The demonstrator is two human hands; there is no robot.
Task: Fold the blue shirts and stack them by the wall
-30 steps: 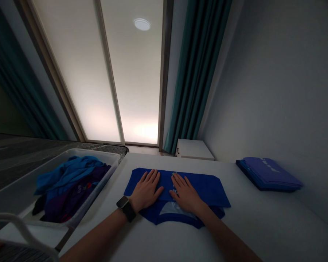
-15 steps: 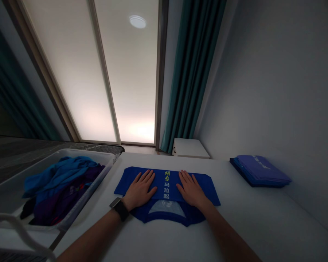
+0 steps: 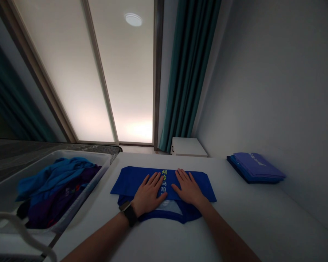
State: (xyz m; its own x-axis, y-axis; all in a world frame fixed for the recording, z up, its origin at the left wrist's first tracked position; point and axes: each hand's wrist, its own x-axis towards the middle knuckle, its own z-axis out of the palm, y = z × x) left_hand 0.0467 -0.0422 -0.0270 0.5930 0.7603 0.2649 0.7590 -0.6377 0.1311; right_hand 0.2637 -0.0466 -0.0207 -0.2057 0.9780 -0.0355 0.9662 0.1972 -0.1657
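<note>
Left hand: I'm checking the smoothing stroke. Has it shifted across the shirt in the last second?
Yes. The left hand has slid rightward toward the yellow lettering on the blue shirt, nearly touching it now.

**Layout at the table**

Shirt (image 3: 131,180) lies flat on the table (image 3: 262,222), straight before me. My left hand (image 3: 149,193) and right hand (image 3: 188,189) rest palm-down on it, side by side, left nearer me. Bin (image 3: 98,160) to the left, clothes (image 3: 54,185) heaped in it. Folded stack (image 3: 255,167) far right, against the wall (image 3: 276,91). Cabinet (image 3: 188,147) behind the table; curtain (image 3: 188,72) behind that.
</note>
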